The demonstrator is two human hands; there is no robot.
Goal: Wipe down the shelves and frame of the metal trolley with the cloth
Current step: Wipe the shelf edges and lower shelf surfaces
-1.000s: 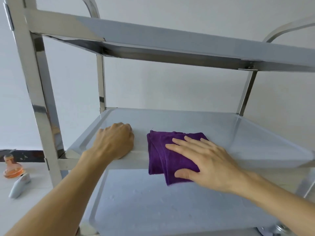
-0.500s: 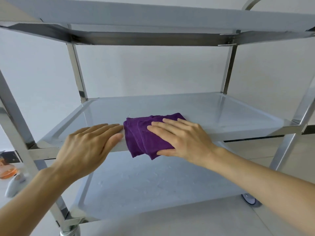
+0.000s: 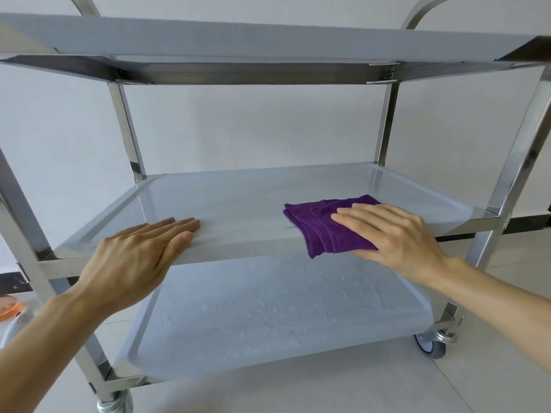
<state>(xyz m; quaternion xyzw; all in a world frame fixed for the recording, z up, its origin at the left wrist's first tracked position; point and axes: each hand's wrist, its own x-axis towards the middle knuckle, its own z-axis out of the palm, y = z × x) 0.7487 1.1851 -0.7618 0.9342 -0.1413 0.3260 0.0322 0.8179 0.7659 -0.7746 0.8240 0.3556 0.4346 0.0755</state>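
The step in hand seems to be the wiping of the middle shelf [image 3: 238, 198] of the metal trolley [image 3: 518, 138]. The right hand [image 3: 393, 234] lies flat, with straight fingers, on the folded purple cloth [image 3: 316, 225] and presses it onto the front part of this shelf, in the right of the frame; one corner of the cloth hangs over the front edge. The left hand [image 3: 140, 257] is also open, its fingers straight on the front rim of the same shelf at the left, with the thumb over the edge, probably to keep the trolley steady. The next move, I think, calls for sliding the cloth along the shelf with even pressure while the other hand holds the trolley, because it stands on castor wheels [image 3: 432, 344] and could roll. The lower shelf [image 3: 268, 317] shows a rough, blotchy surface, and the top shelf [image 3: 268, 37] crosses the upper part of the frame. Behind is a plain pale wall, below a light floor. At the lower left edge an orange object [image 3: 9, 308] is partly visible.
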